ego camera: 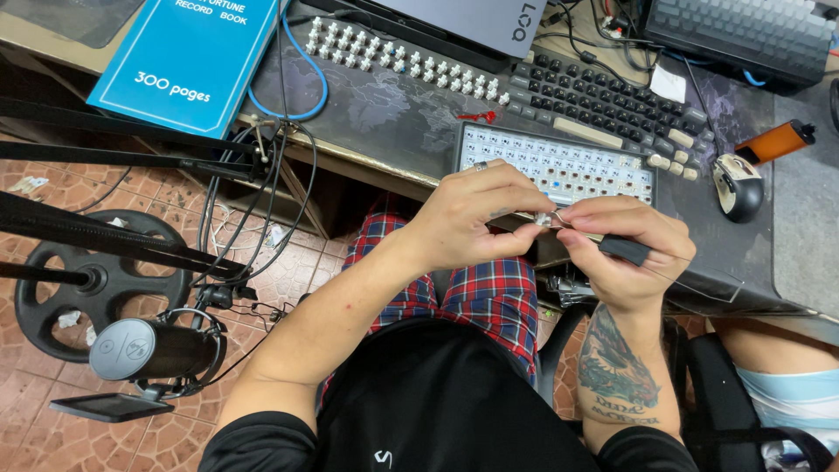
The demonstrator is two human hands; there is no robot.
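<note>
Cluttered counter (376,131) carries a bare keyboard plate (559,164), loose switches (398,54) and a black keyset (612,96). Left hand (468,218) pinches a small clear switch (545,219) just beside the plate; right hand (625,249) clenches a black-handled tool (622,249) against it. Steady fingertips and light, square pressure seem wise.

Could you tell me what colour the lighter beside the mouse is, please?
Orange with a black cap: lighter, head view.

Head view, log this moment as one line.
left hand: pinching small clear switch | right hand: black tool, touching switch | below: bare keyboard
</note>
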